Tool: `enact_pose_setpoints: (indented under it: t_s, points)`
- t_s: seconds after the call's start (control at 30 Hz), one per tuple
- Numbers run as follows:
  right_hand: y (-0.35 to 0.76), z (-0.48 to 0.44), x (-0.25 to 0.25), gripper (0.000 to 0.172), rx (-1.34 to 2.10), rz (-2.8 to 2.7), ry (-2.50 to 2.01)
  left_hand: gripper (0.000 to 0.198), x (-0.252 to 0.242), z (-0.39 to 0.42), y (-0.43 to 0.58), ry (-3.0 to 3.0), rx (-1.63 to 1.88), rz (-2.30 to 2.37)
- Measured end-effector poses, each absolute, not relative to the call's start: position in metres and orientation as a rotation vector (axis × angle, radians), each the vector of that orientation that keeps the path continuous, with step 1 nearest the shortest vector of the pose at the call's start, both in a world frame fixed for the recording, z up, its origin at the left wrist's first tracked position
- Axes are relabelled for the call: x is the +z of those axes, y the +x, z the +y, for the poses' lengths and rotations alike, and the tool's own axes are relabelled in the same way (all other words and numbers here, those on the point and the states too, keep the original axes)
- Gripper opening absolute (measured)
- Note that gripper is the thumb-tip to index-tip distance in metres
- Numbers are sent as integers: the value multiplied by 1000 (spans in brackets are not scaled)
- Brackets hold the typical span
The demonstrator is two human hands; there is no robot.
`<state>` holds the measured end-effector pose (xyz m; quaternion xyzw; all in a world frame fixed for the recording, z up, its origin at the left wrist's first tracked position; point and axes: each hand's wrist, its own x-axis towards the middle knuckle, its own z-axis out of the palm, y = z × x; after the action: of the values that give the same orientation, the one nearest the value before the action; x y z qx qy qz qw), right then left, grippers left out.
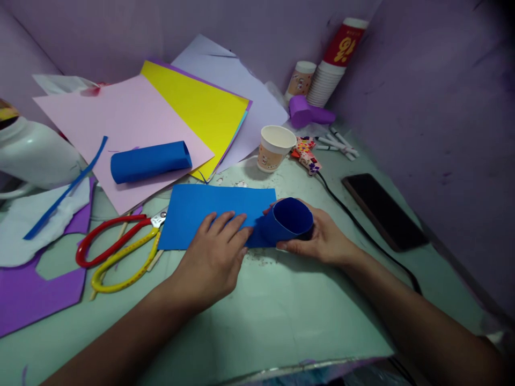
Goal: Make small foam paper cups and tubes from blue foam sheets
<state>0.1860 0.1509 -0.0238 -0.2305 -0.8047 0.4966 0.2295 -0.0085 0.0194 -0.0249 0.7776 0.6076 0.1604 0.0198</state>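
Observation:
A rectangular blue craft sheet [217,201] lies flat on the pale green table. My left hand [219,252] rests on its lower middle, fingers spread and pressing down lightly. At the sheet's right end, my right hand [317,236] is wrapped around a short, wide blue tube [287,220], its open mouth tipped up toward me. I cannot tell whether the tube is joined to the sheet. Left of the sheet lie scissors [120,241] with one red and one yellow handle, their blades partly hidden. A second blue roll [151,162] lies on a pink sheet [120,118].
A paper cup [273,150] stands behind the sheet, near a patterned glue gun [308,153] with a black cord. A phone [384,212] lies at right. Stacked cups [332,69] lean by the wall. Purple scraps [44,295] and a white jug [36,153] occupy the left.

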Motion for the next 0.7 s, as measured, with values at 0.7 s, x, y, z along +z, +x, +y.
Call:
enact_pose_setpoints:
  t_s: [0.7]
  points:
    - [182, 153, -23, 52, 1484, -2104, -407, 42, 18, 71, 15, 2569, 716, 1702]
